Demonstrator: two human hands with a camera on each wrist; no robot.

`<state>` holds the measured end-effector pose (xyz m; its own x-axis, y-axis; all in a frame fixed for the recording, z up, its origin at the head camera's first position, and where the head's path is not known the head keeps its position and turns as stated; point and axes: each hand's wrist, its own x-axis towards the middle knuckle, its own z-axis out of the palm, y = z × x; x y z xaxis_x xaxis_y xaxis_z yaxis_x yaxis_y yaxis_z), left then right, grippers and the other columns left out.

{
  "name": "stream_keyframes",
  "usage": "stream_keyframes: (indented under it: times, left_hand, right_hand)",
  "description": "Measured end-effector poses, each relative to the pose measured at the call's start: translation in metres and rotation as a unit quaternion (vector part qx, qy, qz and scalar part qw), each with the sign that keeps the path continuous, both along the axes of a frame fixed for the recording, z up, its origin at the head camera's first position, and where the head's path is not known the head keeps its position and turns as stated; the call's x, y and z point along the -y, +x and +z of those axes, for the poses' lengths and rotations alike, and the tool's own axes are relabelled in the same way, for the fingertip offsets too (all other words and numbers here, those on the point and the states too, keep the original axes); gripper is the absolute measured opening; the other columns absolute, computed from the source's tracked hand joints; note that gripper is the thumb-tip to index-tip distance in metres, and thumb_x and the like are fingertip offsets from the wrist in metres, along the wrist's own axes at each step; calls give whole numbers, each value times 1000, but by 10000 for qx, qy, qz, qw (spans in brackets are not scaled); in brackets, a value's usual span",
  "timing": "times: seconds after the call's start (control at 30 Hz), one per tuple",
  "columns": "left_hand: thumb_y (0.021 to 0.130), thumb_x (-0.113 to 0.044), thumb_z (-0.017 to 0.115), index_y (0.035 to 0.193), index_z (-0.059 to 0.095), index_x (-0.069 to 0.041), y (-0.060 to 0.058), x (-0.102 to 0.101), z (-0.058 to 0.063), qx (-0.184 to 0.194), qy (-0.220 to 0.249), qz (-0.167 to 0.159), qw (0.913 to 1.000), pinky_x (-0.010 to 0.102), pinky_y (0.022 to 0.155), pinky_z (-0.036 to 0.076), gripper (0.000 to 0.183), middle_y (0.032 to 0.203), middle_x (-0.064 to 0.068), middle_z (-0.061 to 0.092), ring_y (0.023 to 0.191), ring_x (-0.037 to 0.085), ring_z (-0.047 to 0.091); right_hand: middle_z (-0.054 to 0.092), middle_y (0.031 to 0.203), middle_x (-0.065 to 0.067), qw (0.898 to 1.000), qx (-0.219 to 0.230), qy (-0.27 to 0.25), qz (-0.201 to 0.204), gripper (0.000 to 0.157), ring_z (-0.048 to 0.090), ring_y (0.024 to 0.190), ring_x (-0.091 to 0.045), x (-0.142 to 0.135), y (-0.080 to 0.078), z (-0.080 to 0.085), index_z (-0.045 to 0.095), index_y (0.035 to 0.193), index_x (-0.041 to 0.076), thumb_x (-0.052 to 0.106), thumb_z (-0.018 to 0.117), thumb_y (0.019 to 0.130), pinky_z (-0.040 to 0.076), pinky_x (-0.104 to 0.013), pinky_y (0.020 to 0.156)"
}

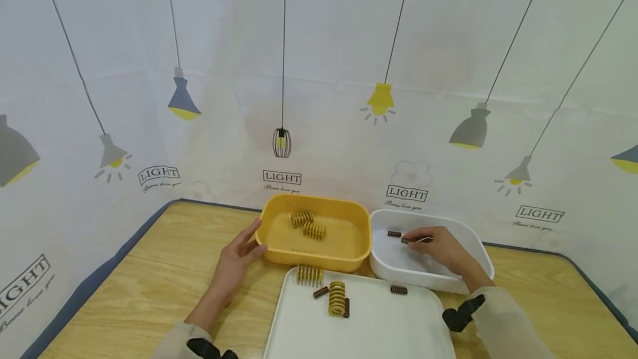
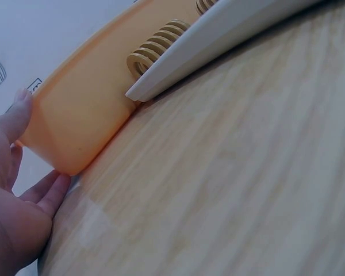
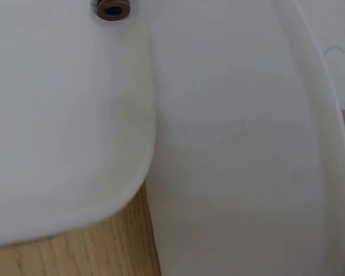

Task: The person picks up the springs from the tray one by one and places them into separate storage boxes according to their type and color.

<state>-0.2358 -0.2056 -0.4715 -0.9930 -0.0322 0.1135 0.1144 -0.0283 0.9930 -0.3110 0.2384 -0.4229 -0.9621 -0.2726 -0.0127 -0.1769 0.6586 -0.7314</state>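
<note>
My left hand [image 1: 235, 262] rests against the left end of the yellow bin [image 1: 319, 261], thumb and fingers spread round its outer corner. Two large yellow springs [image 1: 314, 231] lie inside that bin. Over the white bin [image 1: 418, 276], my right hand [image 1: 441, 247] pinches a small brown spring [image 1: 405, 241] between thumb and fingertips. Another small brown spring [image 1: 394, 234] lies in the white bin, just left of those fingertips. In the right wrist view the bin's wall hides most of this hand.
A white tray [image 1: 364, 334] lies in front of both bins. On it are a yellow spring [image 1: 310, 276] at the back edge, a yellow spring [image 1: 336, 297] farther forward, and several small brown springs, one [image 1: 399, 290] toward the right. A printed curtain [image 1: 329, 71] hangs behind the wooden table [image 1: 134, 287].
</note>
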Motion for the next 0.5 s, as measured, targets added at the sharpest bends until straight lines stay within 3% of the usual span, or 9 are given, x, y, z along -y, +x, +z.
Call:
stream_keyframes:
  times: [0.1, 0.33, 0.5]
  left_hand:
    - [93, -10, 63, 146, 42, -21, 0, 0, -1, 27, -7, -10, 10000, 21, 96, 44, 58, 150, -7, 35, 130, 24, 42]
    - [92, -12, 65, 146, 43, -20, 0, 2, -3, -12, 52, -31, 10000, 22, 95, 44, 59, 150, -5, 36, 129, 25, 43]
    - [92, -14, 65, 146, 42, -18, 1, 2, -1, -112, 36, -51, 9999, 22, 95, 45, 59, 151, -2, 35, 130, 28, 42]
  right_hand:
    - [68, 108, -13, 9999, 72, 49, -75, 27, 59, 105, -31, -2, -3, -4, 71, 110, 0, 12, 72, 85, 49, -42, 86]
    - [69, 98, -10, 9986, 211, 437, -192, 20, 60, 87, -22, -2, -9, -11, 73, 103, 1, 7, 73, 83, 51, -31, 67]
    - [69, 94, -7, 9973, 170, 663, -267, 19, 60, 83, -19, 2, -10, -12, 74, 101, 3, 7, 73, 83, 50, -30, 65]
